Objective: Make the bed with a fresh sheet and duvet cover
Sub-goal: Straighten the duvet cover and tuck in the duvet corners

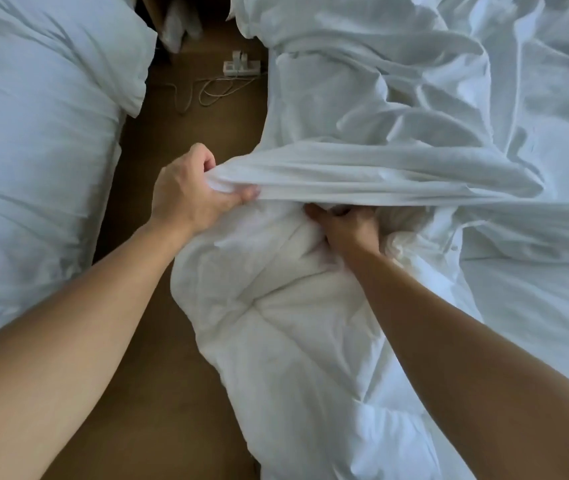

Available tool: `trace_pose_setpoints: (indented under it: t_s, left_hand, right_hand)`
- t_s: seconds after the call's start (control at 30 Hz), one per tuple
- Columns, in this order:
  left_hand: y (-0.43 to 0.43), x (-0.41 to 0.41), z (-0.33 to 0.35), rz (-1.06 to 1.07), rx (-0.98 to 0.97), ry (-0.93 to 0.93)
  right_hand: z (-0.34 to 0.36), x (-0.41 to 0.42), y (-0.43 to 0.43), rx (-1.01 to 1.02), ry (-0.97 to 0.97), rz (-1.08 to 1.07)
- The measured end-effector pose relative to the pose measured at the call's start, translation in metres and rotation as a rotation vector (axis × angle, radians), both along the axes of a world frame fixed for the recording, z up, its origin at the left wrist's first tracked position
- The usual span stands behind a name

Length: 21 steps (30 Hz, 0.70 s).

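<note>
My left hand (189, 192) is closed round a bunched edge of the cover (362, 174), thumb below and fingers curled over the top. From that grip the cloth runs taut to the right. Just under this edge, my right hand (348, 226) digs into the duvet (276, 323) with curled fingers. It seems to be gripping a fold of it, though the fingertips are partly hidden by the cover. The quilted duvet lies along the side of the right bed (535, 306) and spills down toward the brown floor (172, 375). The rest of the cover is crumpled over that bed. Across the gap on my left is a second bed (33, 150) in white. At the far end of the floor lie a power strip (241, 67) and loose cables (213, 91).
</note>
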<state>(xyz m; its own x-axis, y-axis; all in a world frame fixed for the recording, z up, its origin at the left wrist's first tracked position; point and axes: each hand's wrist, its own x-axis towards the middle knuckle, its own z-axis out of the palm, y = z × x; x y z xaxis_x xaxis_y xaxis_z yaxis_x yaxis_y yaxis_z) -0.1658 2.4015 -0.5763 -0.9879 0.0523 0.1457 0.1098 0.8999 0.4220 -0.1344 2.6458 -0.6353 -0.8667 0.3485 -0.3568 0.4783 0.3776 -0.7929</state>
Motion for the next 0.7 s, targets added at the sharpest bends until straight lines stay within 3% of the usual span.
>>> trace_pose_setpoints:
  t_s: [0.1,0.17,0.23,0.27,0.33,0.4,0.47,0.5,0.53,0.63,0.7]
  left_hand:
    - [-0.007,-0.007,-0.005,-0.066,-0.145,-0.007]
    - [-0.011,-0.013,-0.012,0.027,-0.136,0.027]
    - [-0.008,-0.02,-0.019,0.139,-0.078,0.029]
    - [-0.005,-0.023,-0.023,0.173,-0.06,0.016]
    - [0.005,-0.025,-0.032,0.235,-0.016,-0.041]
    - [0.019,-0.021,-0.043,0.296,-0.026,-0.166]
    - [0.033,-0.013,-0.052,0.353,-0.067,-0.362]
    - [0.042,-0.008,-0.054,0.375,-0.049,-0.407]
    - [0.053,-0.004,-0.056,0.382,-0.005,-0.399]
    - [0.086,0.005,-0.06,0.311,0.098,-0.36]
    - [0.102,0.006,-0.064,0.257,0.071,-0.449]
  right_hand:
    - [0.0,-0.015,0.003,0.067,0.17,-0.009]
    - [0.012,-0.027,0.012,0.293,0.361,0.002]
    - [0.025,-0.042,0.035,0.608,0.44,-0.145]
    - [0.032,-0.049,0.048,0.727,0.361,-0.205]
    - [0.035,-0.059,0.071,0.83,-0.002,-0.039]
    - [0.026,-0.066,0.079,0.781,-0.181,0.355]
    - [0.02,-0.078,0.092,0.651,-0.134,0.682]
    - [0.024,-0.083,0.104,0.559,-0.092,0.718]
    - [0.027,-0.085,0.121,0.52,-0.054,0.659]
    - [0.026,-0.062,0.166,0.745,-0.019,0.279]
    - [0.021,-0.055,0.168,0.629,-0.112,0.31]
